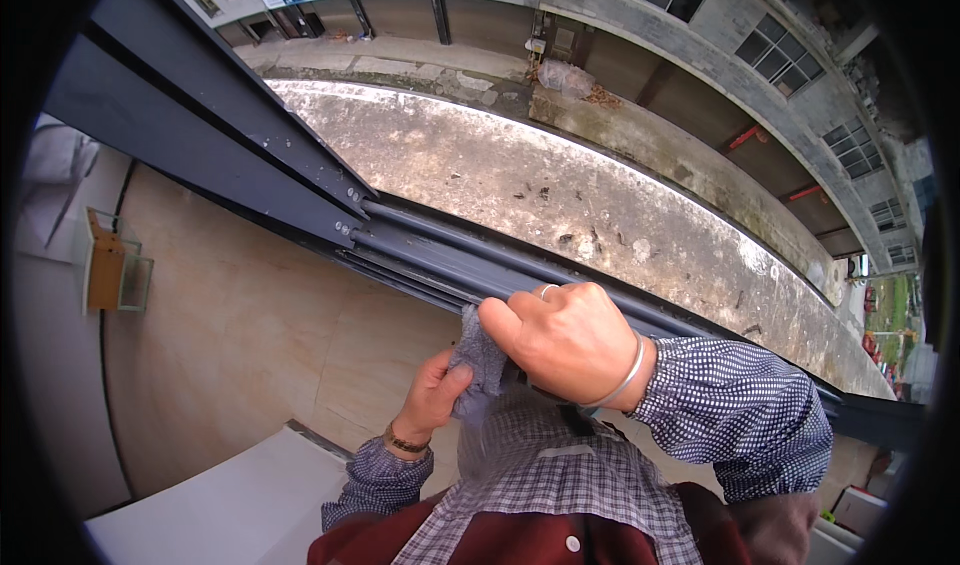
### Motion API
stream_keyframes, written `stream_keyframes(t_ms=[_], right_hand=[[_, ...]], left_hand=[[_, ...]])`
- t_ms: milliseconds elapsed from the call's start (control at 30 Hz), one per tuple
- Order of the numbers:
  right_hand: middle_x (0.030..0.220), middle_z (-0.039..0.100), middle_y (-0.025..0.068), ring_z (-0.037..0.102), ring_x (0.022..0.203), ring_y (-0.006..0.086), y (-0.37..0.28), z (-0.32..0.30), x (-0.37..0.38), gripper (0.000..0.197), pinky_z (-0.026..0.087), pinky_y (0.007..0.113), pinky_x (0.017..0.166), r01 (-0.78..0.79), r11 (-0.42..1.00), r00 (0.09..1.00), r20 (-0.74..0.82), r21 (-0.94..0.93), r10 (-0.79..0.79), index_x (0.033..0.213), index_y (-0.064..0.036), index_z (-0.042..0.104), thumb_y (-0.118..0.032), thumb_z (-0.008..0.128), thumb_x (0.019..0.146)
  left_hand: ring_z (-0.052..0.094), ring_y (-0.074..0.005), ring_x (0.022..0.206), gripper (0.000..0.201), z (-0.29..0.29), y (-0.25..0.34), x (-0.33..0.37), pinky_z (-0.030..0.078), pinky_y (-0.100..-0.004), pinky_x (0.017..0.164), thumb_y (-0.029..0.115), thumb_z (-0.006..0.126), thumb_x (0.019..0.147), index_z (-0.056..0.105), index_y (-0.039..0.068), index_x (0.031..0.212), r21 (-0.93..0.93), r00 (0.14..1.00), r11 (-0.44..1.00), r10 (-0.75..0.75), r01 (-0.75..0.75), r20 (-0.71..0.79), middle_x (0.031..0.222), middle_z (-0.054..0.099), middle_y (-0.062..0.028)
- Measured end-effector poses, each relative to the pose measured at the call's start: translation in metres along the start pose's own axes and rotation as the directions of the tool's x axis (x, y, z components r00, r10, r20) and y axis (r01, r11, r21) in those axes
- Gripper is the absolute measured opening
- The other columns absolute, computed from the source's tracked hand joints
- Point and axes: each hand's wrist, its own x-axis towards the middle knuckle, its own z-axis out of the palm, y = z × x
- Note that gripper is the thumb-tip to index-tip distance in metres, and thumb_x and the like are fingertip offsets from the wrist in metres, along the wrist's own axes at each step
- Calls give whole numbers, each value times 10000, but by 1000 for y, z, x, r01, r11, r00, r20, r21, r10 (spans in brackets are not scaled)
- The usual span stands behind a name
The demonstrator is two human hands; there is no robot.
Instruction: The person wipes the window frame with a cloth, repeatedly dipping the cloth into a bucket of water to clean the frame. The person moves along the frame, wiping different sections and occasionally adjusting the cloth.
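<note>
A grey cloth (pixel 483 361) hangs bunched between my two hands, just inside the dark grey window frame (pixel 470 270). My left hand (pixel 430 395) is closed on the lower part of the cloth, its thumb pressed against it. My right hand (pixel 575 340), with a ring and a silver bangle, is curled at the cloth's upper end, over the inner edge of the sliding track. Its fingertips are hidden beneath the hand. Both forearms wear checked sleeves.
A white surface (pixel 240 505) stands at lower left above the tiled floor (pixel 240 315). Near the left wall is a small wooden and glass item (pixel 108 262). Outside the frame runs a weathered concrete ledge (pixel 560 205), with a building (pixel 640 35) across the street.
</note>
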Motion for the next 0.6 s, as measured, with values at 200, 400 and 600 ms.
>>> stream_keyframes(t_ms=[200, 400, 600], right_hand=[[642, 545, 30, 622, 572, 202, -8, 35, 66, 181, 492, 326, 475, 66, 995, 996, -58, -74, -71, 837, -68, 496, -124, 634, 734], [694, 607, 73, 664, 638, 256, -16, 46, 113, 176, 526, 350, 536, 135, 991, 984, -114, -21, -136, 882, -50, 510, -128, 628, 776], [728, 605, 67, 662, 698, 258, -5, -17, 34, 167, 514, 375, 575, 120, 978, 990, -89, 171, -106, 882, -64, 515, -94, 621, 756]], left_hand=[[627, -175, 1044, 469, -30, 25, 1, 519, -330, 898, 352, 536, 998, 543, -35, 1262, 67, 956, 984, 176, -165, -233, 1184, 640, -105], [645, -239, 1080, 563, -27, 42, 7, 517, -377, 960, 366, 635, 945, 519, -50, 1306, -90, 837, 911, 327, -403, -439, 1197, 640, -129], [609, -228, 1120, 600, -12, 49, -22, 495, -340, 939, 349, 789, 819, 595, -54, 1219, 61, 943, 950, 312, -307, -115, 1236, 605, -162]])
